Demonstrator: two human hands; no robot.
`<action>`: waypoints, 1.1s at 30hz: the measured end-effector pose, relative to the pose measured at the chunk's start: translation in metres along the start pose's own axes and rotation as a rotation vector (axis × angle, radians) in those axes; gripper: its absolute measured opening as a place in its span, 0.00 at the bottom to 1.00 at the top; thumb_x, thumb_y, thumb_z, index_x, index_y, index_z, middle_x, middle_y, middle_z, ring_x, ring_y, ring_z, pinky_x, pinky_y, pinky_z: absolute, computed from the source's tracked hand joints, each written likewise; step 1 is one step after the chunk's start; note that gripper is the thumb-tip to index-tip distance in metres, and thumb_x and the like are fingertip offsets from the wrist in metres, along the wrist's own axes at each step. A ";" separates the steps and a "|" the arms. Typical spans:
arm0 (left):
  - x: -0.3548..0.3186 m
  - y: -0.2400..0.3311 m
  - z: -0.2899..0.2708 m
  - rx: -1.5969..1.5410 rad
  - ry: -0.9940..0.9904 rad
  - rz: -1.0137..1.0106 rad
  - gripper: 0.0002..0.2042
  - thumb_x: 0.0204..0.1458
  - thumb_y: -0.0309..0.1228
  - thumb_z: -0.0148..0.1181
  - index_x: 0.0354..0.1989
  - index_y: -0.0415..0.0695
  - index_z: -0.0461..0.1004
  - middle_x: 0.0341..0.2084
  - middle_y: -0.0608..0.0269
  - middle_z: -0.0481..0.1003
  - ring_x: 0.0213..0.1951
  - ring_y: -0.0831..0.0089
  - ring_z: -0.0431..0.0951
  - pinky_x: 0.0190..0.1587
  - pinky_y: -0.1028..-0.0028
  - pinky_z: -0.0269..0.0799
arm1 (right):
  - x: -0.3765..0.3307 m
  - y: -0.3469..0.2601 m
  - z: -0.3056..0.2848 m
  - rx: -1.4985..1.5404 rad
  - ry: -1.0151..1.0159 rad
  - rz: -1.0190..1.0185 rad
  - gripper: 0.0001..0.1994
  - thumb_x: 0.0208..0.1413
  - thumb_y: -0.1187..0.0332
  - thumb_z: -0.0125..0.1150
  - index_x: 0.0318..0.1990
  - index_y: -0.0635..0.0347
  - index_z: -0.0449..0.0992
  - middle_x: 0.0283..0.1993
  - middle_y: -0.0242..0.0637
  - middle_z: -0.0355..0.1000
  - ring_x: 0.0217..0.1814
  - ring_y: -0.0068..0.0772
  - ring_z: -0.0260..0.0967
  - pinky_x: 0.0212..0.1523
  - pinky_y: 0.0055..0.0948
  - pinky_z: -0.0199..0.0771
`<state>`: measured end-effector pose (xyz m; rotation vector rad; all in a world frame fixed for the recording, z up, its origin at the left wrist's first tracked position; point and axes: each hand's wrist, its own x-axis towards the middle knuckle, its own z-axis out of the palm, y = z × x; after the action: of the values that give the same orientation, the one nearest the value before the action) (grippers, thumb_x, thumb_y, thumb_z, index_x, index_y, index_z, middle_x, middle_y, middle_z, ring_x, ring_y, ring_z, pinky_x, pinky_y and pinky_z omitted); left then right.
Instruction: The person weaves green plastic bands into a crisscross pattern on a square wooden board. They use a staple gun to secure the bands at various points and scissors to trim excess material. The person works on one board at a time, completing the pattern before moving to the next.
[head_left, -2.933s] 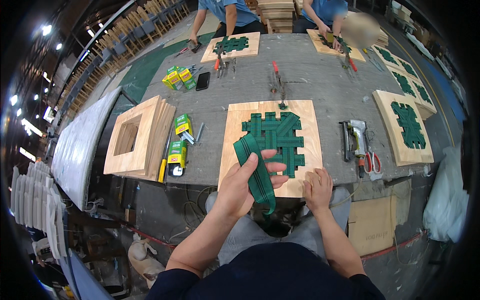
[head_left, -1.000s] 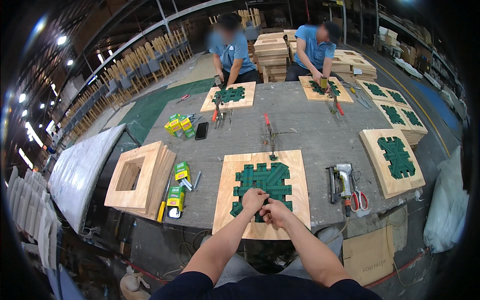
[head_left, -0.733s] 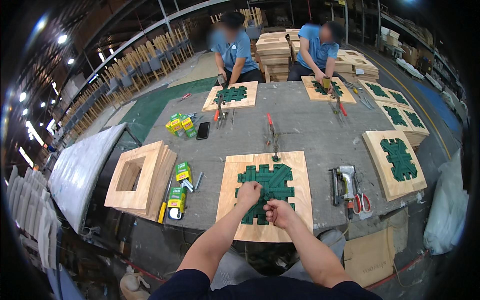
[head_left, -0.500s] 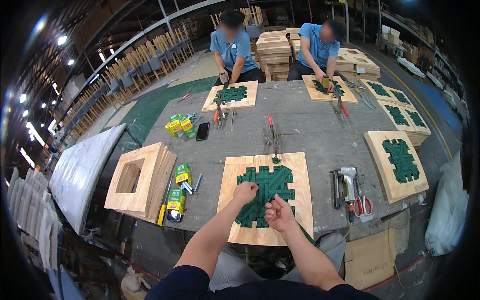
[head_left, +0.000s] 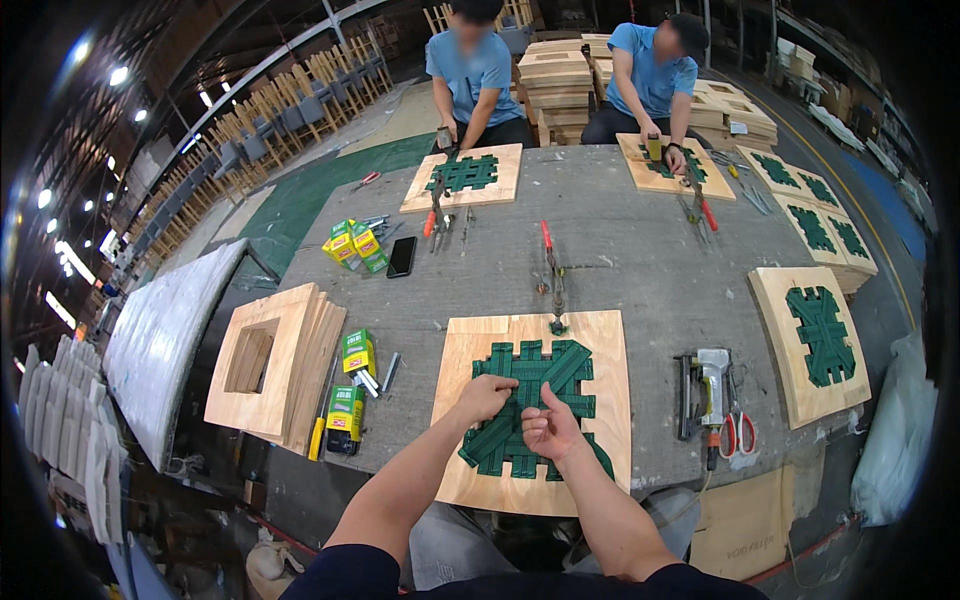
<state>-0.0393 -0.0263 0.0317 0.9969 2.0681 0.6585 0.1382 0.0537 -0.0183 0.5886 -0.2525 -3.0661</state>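
A square pale wooden board (head_left: 475,338) lies flat on the table in front of me. Across its middle runs a woven lattice of dark green webbing straps (head_left: 520,357), with one strap slanting over the others. My left hand (head_left: 486,398) is closed in a pinch on a strap near the centre of the weave. Just right of it, my right hand (head_left: 552,428) has its fingers curled in and its thumb raised, closed on a strap mostly hidden by the hand. A loose green strap length (head_left: 600,457) curves out beside the right wrist.
A metal clamp (head_left: 556,285) stands at the board's far edge. To the right lie a staple gun (head_left: 712,385), scissors (head_left: 738,434) and a finished-looking woven board (head_left: 775,345). Staple boxes (head_left: 345,405) and stacked wooden frames (head_left: 285,340) sit left. Two people (head_left: 475,75) work opposite.
My right hand has shifted slightly down and its thumb now points up. The loose strap has drawn in from the board's near-right edge and now curves beside my wrist. The whole view has tilted slightly.
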 end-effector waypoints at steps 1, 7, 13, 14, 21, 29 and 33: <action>0.001 0.004 0.000 -0.022 -0.012 -0.018 0.17 0.63 0.35 0.60 0.58 0.48 0.81 0.29 0.61 0.82 0.22 0.74 0.77 0.26 0.71 0.75 | 0.000 -0.005 -0.004 0.000 -0.031 0.035 0.31 0.60 0.35 0.62 0.25 0.55 0.66 0.20 0.23 0.61 0.18 0.19 0.60 0.21 0.22 0.63; 0.003 0.015 -0.001 -0.185 0.023 -0.131 0.15 0.56 0.37 0.69 0.49 0.45 0.83 0.24 0.67 0.76 0.19 0.77 0.72 0.23 0.74 0.73 | 0.002 -0.006 0.003 -0.040 0.038 0.056 0.31 0.62 0.36 0.59 0.22 0.53 0.63 0.16 0.20 0.55 0.13 0.16 0.54 0.18 0.21 0.56; 0.013 0.016 0.004 -0.302 0.065 -0.245 0.09 0.50 0.31 0.73 0.39 0.46 0.84 0.23 0.68 0.75 0.21 0.75 0.72 0.22 0.71 0.72 | 0.002 0.005 0.014 0.011 -0.003 -0.059 0.28 0.63 0.39 0.61 0.36 0.58 0.67 0.24 0.27 0.63 0.20 0.23 0.60 0.22 0.25 0.59; 0.015 0.018 0.006 -0.304 0.079 -0.257 0.09 0.50 0.30 0.74 0.39 0.46 0.84 0.23 0.68 0.76 0.22 0.75 0.72 0.22 0.70 0.73 | 0.002 0.005 0.013 0.002 0.028 -0.109 0.27 0.63 0.40 0.61 0.36 0.59 0.68 0.25 0.28 0.64 0.20 0.24 0.60 0.23 0.25 0.60; 0.017 0.034 0.013 -0.298 0.079 -0.248 0.06 0.50 0.27 0.73 0.36 0.45 0.83 0.24 0.66 0.76 0.22 0.74 0.72 0.24 0.67 0.75 | 0.010 0.015 0.016 0.071 0.051 -0.288 0.23 0.66 0.46 0.59 0.39 0.60 0.70 0.28 0.32 0.70 0.26 0.28 0.65 0.32 0.29 0.71; 0.004 0.015 0.015 -0.256 0.077 -0.166 0.07 0.58 0.30 0.66 0.43 0.43 0.83 0.26 0.66 0.77 0.22 0.76 0.72 0.25 0.69 0.77 | 0.005 0.040 0.014 -0.010 0.108 -0.346 0.22 0.68 0.45 0.58 0.38 0.57 0.72 0.27 0.31 0.70 0.23 0.25 0.66 0.29 0.28 0.71; 0.004 0.017 0.013 -0.250 0.060 -0.082 0.11 0.60 0.30 0.63 0.49 0.42 0.83 0.27 0.67 0.78 0.22 0.78 0.73 0.25 0.71 0.79 | 0.001 0.025 0.017 -0.005 0.048 -0.298 0.21 0.67 0.45 0.59 0.43 0.55 0.71 0.28 0.30 0.70 0.22 0.23 0.66 0.27 0.25 0.71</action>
<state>-0.0236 -0.0120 0.0345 0.7551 2.0063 0.8882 0.1302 0.0311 0.0004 0.7633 -0.1694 -3.3286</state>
